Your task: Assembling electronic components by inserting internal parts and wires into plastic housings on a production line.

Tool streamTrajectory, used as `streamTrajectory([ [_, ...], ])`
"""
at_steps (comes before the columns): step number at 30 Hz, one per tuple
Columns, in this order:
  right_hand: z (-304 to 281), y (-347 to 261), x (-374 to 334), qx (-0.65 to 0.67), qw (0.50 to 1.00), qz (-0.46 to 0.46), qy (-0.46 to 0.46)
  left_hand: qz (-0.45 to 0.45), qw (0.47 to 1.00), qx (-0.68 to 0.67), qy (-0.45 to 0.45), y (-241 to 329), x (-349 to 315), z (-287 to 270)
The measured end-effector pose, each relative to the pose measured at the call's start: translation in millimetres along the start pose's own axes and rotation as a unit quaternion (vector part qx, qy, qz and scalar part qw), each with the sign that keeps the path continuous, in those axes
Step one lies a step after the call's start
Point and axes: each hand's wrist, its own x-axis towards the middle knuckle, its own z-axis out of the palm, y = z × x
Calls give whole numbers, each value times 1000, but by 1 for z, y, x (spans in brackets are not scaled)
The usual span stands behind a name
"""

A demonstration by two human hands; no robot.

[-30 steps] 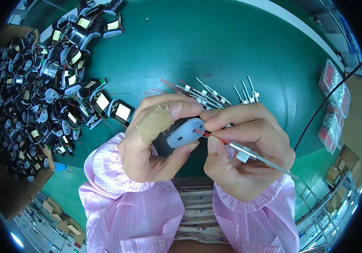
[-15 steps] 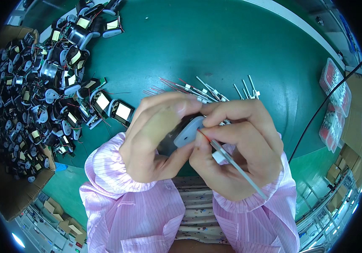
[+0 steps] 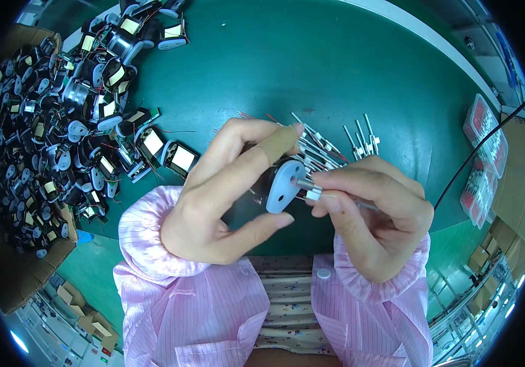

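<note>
My left hand (image 3: 210, 196) is closed round a black motor-like part. Its pale oval end plate (image 3: 283, 188), pierced by small holes, faces right. A tan wrap (image 3: 278, 144) covers one finger of that hand. My right hand (image 3: 385, 220) pinches a thin metallic rod with a small white block (image 3: 313, 194) between thumb and forefinger. The rod's tip (image 3: 299, 182) is at the plate's upper hole; how far it enters, I cannot tell. My fingers hide most of the part's body. Just beyond my hands lie several similar thin rods (image 3: 320, 150) with white blocks and red wires.
A heap of black parts (image 3: 113, 92) with pale plates and yellowish pads fills the left side, spilling from a cardboard box (image 3: 36, 269). Clear plastic boxes (image 3: 481, 183) of rods stand at the right edge of the green table (image 3: 262, 67). A black cable (image 3: 458, 171) runs beside them.
My right hand has moved right and turned, bringing the rod's end against the plate; the red wire no longer shows at my fingertips. My left hand has tilted the plate more upright, its thumb lifted slightly.
</note>
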Motion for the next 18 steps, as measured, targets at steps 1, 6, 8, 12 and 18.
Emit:
streamTrajectory([
  [1, 0, 3, 1, -5, 1000, -19, 1, -18, 999, -41, -12, -2, 0, -2],
  [6, 2, 2, 0, -68, 997, 34, -13, -11, 997, 37, -60, -7, -5, -8],
  [8, 3, 2, 0, -101, 994, 37, -26, -36, 998, 16, -58, -7, -8, -7],
  [12, 6, 10, 3, -155, 987, -29, 28, -173, 963, -201, -48, -4, -4, -9],
  [18, -2, 19, 7, -123, 990, -43, -55, -156, 953, -258, -14, -13, -10, -5],
])
